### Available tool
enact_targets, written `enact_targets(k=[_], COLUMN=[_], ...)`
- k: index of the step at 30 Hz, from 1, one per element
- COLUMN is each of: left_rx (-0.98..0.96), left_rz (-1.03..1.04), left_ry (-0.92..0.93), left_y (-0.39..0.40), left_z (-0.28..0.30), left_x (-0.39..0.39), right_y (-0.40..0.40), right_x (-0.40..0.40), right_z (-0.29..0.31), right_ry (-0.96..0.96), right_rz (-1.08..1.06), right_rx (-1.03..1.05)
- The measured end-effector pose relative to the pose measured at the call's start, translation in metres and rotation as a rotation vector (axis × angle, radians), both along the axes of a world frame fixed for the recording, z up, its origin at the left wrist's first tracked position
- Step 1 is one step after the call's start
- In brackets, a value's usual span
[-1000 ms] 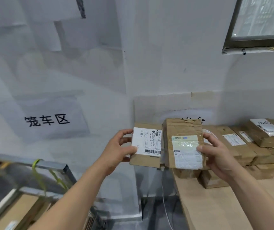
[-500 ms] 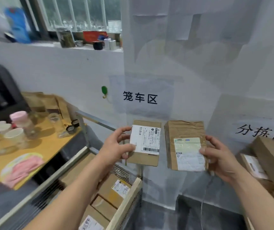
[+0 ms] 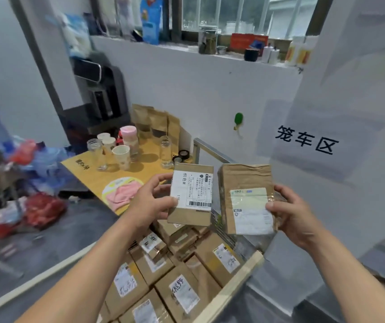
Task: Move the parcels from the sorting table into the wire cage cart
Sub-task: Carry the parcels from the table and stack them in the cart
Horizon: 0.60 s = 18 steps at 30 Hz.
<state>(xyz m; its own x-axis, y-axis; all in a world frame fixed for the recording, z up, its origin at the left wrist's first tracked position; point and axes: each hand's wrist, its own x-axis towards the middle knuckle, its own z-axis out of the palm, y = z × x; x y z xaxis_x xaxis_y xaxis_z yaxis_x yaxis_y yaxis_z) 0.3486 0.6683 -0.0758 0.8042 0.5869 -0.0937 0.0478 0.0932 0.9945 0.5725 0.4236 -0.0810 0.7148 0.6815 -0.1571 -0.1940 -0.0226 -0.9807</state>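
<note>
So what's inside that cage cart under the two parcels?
The cage cart holds many brown parcels with white labels, packed close. What lies beneath that top layer is covered, and the arms hide the cart's near left part.

matt brown cardboard parcels [image 3: 182, 290] with glossy paper labels. just above them, a crinkled kraft-paper parcel [image 3: 245, 180]. pale wood cart rail [image 3: 233, 285].

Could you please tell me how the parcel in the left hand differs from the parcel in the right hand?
The left-hand parcel is the smaller, with flat, smooth cardboard; the right-hand parcel is larger and creased along its top. The left-hand parcel's label is crisp white with a barcode, while the right-hand parcel's is pale green and white under glossy tape. Both are brown, held upright, one in each hand, above the parcels in the cart.
</note>
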Motion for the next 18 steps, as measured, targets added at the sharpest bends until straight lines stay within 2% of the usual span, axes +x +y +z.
enact_targets(k=[11, 18], left_rx=[-0.062, -0.096], left_rz=[0.296, 0.501], left_ry=[0.057, 0.185], left_y=[0.050, 0.065], left_z=[-0.027, -0.061], left_x=[-0.046, -0.052], right_y=[0.116, 0.181], right_x=[0.008, 0.028], right_z=[-0.029, -0.072], right_ry=[0.031, 0.110], right_rz=[0.300, 0.487], right_rx=[-0.059, -0.116])
